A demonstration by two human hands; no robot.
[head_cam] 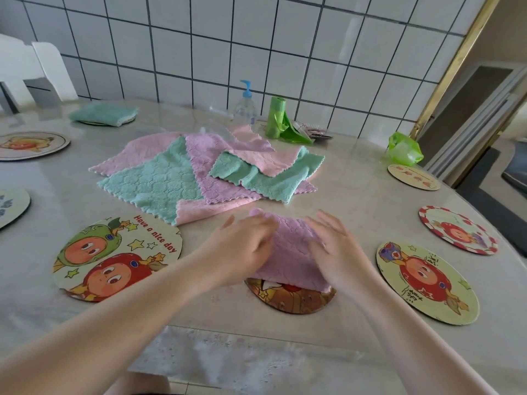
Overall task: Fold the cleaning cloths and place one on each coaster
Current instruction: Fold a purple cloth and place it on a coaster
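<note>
A folded purple cloth [288,252] lies on a brown round coaster [293,300] near the table's front edge. My left hand [242,246] rests on the cloth's left side with loosely bent fingers. My right hand [333,246] presses its right side with fingers spread. A heap of unfolded pink, teal and purple cloths [199,172] lies behind. A folded teal cloth [104,114] sits on a coaster at the far left. Bare coasters: an apple one [114,258] at left, a red-character one [427,283] and a red-rimmed one [459,229] at right.
More coasters lie at the left edge [31,145], [11,205] and far right [413,176]. A pump bottle [245,105], a green bag roll [276,116] and a crumpled green bag [405,149] stand near the tiled wall. A white chair [34,72] is at back left.
</note>
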